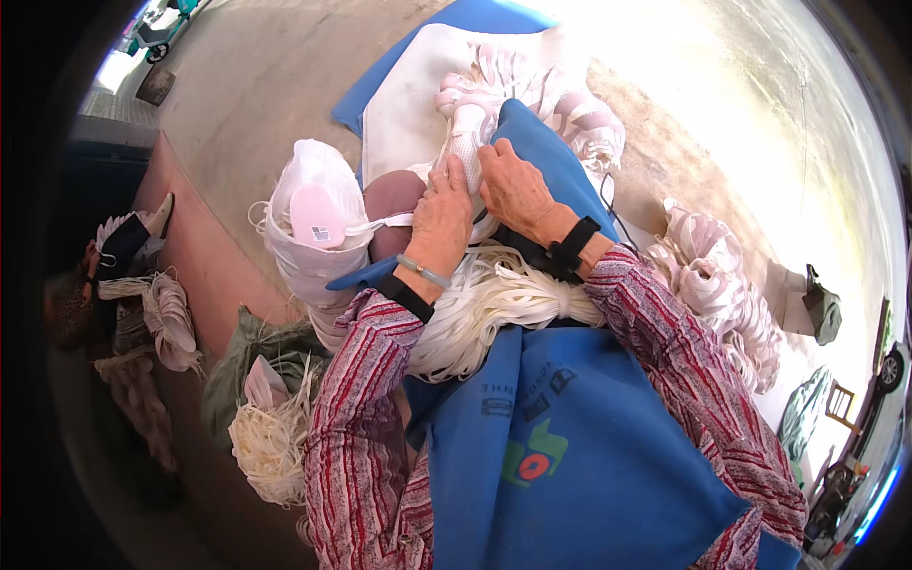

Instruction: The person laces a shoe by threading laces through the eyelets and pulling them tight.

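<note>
In front of me, my left hand (440,220) is closed on a white mesh shoe upper (466,135), thumb and fingers along its side. My right hand (518,193) is pinched at the upper's right edge, close to the left fingertips; what lies between its fingers is hidden. A thick hank of cream flat shoelaces (499,309) lies across my lap below both wrists. One white lace (385,223) runs left from beside my left hand toward a stack of nested white uppers (318,237) with a pink sole-shaped piece in front. A mauve rounded piece (394,195) sits between them.
More uppers are piled ahead (579,119) and at right (712,275). A blue cloth (589,427) covers my lap. Loose laces (271,442) lie at lower left by a green sack (247,351). At far left a person holds a bunch of uppers (169,318).
</note>
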`<act>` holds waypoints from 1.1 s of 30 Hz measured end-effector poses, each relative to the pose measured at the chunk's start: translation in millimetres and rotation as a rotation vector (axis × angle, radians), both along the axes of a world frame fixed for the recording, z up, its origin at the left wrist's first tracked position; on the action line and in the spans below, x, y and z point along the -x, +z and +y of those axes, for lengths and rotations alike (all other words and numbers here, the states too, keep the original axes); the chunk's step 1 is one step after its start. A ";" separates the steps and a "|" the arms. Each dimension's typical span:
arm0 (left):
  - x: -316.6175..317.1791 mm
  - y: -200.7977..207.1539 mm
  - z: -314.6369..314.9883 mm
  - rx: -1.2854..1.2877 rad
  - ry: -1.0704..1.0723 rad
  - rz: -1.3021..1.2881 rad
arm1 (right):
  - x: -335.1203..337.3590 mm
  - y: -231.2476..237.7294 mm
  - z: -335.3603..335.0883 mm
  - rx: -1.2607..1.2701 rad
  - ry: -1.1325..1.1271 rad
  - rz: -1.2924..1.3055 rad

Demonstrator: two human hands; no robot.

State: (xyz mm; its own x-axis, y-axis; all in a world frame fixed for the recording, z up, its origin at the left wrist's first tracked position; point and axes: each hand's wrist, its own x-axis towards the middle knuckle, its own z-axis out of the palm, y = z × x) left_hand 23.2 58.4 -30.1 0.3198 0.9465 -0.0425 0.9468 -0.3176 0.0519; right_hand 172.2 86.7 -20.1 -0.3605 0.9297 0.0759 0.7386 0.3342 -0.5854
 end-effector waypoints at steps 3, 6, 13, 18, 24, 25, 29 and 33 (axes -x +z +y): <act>-3.1 -1.3 1.9 0.030 0.049 -0.001 | -2.9 -10.1 16.8 -0.036 0.034 0.002; 0.6 -2.6 1.3 -0.020 0.049 0.077 | -5.9 -16.0 27.8 -0.041 0.076 0.038; 8.8 -10.4 6.9 -0.132 -0.085 -0.041 | 0.2 -28.8 25.7 -0.020 0.109 0.142; 21.1 8.7 9.2 -0.108 0.022 -0.224 | -3.8 -19.0 21.9 0.014 0.118 0.139; 12.2 -7.9 19.1 0.026 0.119 -0.179 | 2.5 -12.4 38.0 -0.059 0.198 0.041; 8.4 -11.4 18.7 0.028 0.164 -0.143 | 4.4 -11.4 41.0 -0.071 0.213 0.005; 5.6 -18.8 15.9 -0.067 0.146 0.008 | 6.6 -10.8 35.3 -0.063 0.207 -0.042; 4.1 -18.9 14.0 -0.001 0.159 0.002 | 5.7 -14.3 24.9 -0.027 0.211 0.016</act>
State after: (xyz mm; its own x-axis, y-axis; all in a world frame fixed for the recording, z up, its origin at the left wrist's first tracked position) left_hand 19.1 72.3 -49.0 0.1656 0.9853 -0.0421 0.9853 -0.1634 0.0502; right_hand 166.5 111.5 -34.4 -0.5456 0.8312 0.1069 0.6415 0.4963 -0.5849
